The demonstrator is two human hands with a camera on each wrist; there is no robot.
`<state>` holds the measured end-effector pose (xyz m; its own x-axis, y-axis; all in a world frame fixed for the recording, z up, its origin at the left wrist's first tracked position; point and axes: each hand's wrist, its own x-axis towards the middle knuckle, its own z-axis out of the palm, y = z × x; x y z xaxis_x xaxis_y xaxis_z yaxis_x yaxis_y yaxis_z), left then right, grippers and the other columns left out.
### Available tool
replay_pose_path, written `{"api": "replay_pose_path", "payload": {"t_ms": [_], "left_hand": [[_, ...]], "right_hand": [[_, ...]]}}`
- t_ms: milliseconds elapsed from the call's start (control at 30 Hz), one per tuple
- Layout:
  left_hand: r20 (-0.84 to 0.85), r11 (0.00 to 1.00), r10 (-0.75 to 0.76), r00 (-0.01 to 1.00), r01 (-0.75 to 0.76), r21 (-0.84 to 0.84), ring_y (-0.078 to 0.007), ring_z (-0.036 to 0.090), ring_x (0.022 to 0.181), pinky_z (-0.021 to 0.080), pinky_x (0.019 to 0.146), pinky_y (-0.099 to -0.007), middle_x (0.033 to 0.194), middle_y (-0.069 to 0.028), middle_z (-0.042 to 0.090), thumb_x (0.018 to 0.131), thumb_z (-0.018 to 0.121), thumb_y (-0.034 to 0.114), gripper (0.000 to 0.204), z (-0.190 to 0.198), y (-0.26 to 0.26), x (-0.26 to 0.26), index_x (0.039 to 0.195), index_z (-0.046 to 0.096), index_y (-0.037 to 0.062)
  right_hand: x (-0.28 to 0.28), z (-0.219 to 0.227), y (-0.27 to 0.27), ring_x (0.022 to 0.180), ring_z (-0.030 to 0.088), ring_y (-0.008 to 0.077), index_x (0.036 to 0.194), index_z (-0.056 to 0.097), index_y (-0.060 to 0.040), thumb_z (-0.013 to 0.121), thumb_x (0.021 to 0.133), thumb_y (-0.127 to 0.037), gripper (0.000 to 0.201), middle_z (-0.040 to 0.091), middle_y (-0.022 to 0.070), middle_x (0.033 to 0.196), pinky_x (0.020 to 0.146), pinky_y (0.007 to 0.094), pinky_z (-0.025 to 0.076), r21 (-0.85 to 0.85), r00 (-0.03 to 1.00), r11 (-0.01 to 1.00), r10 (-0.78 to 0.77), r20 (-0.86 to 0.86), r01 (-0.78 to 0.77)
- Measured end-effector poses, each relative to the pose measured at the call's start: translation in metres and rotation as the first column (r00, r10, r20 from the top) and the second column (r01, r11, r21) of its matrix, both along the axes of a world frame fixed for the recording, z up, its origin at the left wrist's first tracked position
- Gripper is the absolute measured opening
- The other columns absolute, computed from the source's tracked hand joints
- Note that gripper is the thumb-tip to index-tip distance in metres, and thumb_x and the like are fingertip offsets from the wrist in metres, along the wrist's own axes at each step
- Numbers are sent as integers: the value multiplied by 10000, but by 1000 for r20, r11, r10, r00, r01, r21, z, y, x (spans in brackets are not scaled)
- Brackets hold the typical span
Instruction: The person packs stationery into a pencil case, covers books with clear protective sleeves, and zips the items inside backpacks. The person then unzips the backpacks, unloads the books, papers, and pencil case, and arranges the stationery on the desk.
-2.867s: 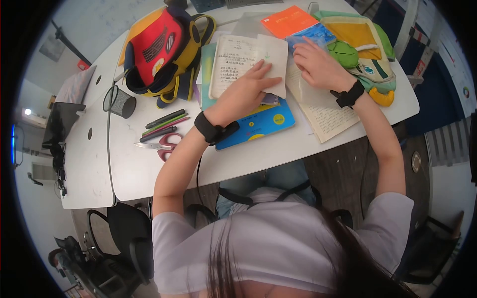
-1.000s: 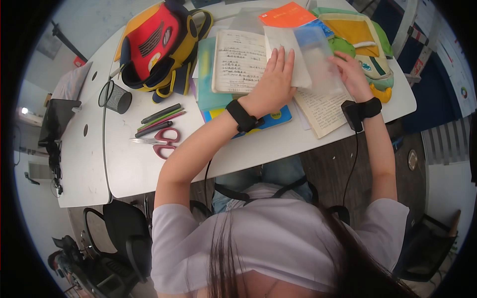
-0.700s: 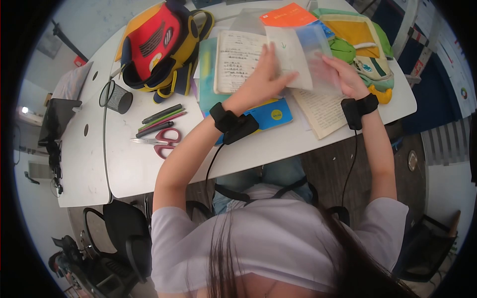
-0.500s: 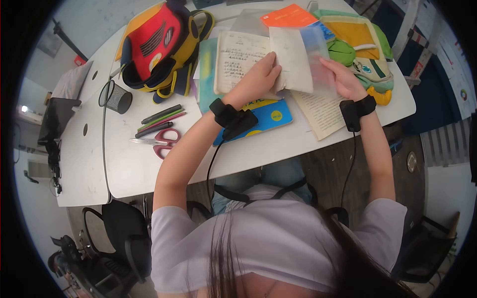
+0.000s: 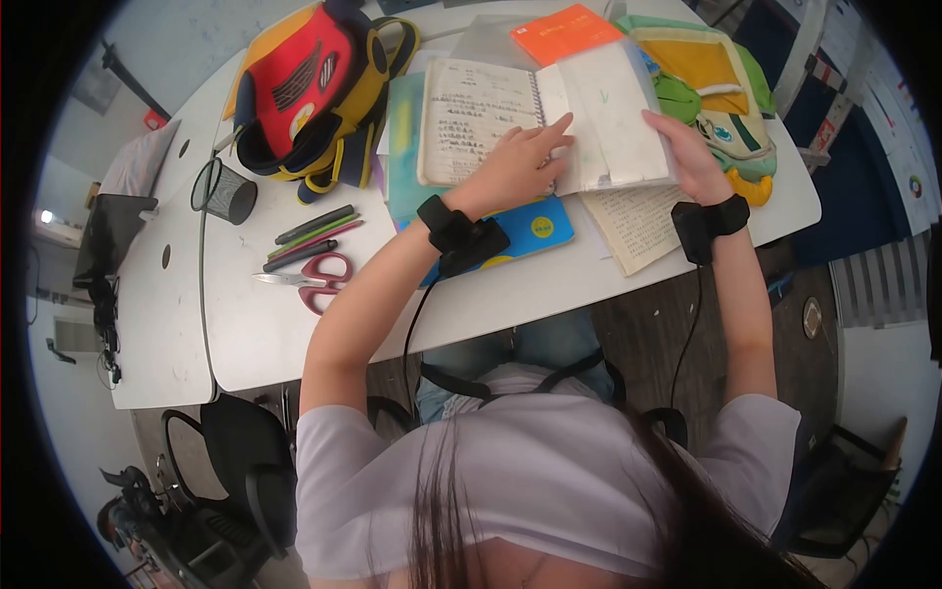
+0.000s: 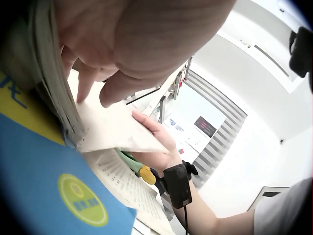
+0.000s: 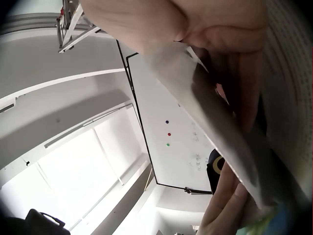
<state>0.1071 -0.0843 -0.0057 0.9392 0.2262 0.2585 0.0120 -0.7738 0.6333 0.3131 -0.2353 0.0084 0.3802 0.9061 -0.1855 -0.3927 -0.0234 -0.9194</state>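
Observation:
A spiral-bound notebook [image 5: 481, 118] lies spread open, its left page covered in handwriting. Its right page [image 5: 613, 128] is nearly blank with a small green mark. My left hand [image 5: 512, 169] rests across the notebook by the spiral; in the left wrist view, its fingertips touch the pale page [image 6: 110, 122]. My right hand [image 5: 693, 162] grips the notebook's right edge, thumb on top and fingers beneath, lifting that side. The right wrist view shows the right hand [image 7: 220, 29] from the palm side, with the raised pages [image 7: 188, 93] below it.
Under the notebook are a blue book [image 5: 545, 231], a teal folder [image 5: 402, 172] and printed pages [image 5: 638, 231]. An orange book [image 5: 567, 35] lies behind. Left stand a red backpack [image 5: 299, 93] and mesh cup [image 5: 235, 199], near pens [image 5: 312, 239] and scissors [image 5: 324, 280]. A green-yellow bag [image 5: 711, 88] sits right.
The loose page and clear cover at the right have come over flat, showing a wider blank page. My left hand has shifted to the spiral; the right hand keeps hold of the edge.

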Motion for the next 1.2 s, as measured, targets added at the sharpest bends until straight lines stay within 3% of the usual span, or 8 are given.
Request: {"api": "replay_pose_path", "payload": {"t_ms": [100,200,400,567,833,967,1033,1200], "left_hand": [[-26,993,-85,996,87,81,-320,487,1029,365,922,-386,1207,-137,523,851,445,167,470,8,1,-2,1293,381,19],[-194,974,-118,974,76,-212,-243,451,1102,339,963,-331,1253,-90,501,896,457,207,437,25,3,-10,1309,397,78],[170,979,189,967,-173,-103,-184,297,1287,276,1023,-314,1319,-94,435,895,481,247,463,39,35,-53,1318,389,84],[58,656,450,891,-286,-698,-243,285,1287,264,1036,-335,1364,-198,312,880,521,246,602,49,54,-78,1379,250,47],[50,555,407,912,-203,-807,-232,390,1201,341,984,-333,1337,-215,317,869,534,223,638,47,71,-78,1381,215,14],[-67,616,409,910,-329,-715,-232,417,1175,368,956,-333,1288,-202,387,848,551,190,681,36,81,-65,1383,176,-4],[-90,643,365,927,-320,-696,-228,423,1171,373,948,-334,1278,-200,406,839,559,181,706,36,80,-65,1383,154,-15],[53,614,323,945,-167,-772,-204,473,1125,387,927,-322,1234,-161,476,857,550,304,661,60,28,-54,1337,273,-57]], "right_hand": [[-23,16,1,999,554,144,1221,446,2,469,915,-258,402,541,90,1161,836,270,462,-65,982,997,-15,188,27],[-30,22,2,1048,522,138,1260,412,-11,447,921,-321,461,515,72,1203,870,276,430,59,988,997,-61,145,53],[-38,36,10,1174,420,152,1349,319,-54,307,929,-484,601,435,35,1308,971,317,323,220,996,971,89,21,-91],[-57,23,49,1201,396,187,1329,371,-60,334,922,-484,589,393,42,1350,1001,323,286,135,933,964,176,314,-227],[-98,4,77,1259,351,262,1258,475,-111,511,863,-405,494,336,224,1359,990,329,316,-226,126,942,262,957,-248],[-100,15,79,1228,387,258,1260,469,-98,493,873,-414,500,378,188,1340,985,313,322,-285,180,930,328,927,-231],[-98,17,82,1208,398,242,1254,466,-65,473,882,-425,518,423,132,1313,974,307,332,-200,521,919,360,774,-338],[-91,33,73,1098,478,209,1222,503,-71,504,836,-508,583,512,82,1198,926,300,368,-63,801,978,199,565,-199]]}}
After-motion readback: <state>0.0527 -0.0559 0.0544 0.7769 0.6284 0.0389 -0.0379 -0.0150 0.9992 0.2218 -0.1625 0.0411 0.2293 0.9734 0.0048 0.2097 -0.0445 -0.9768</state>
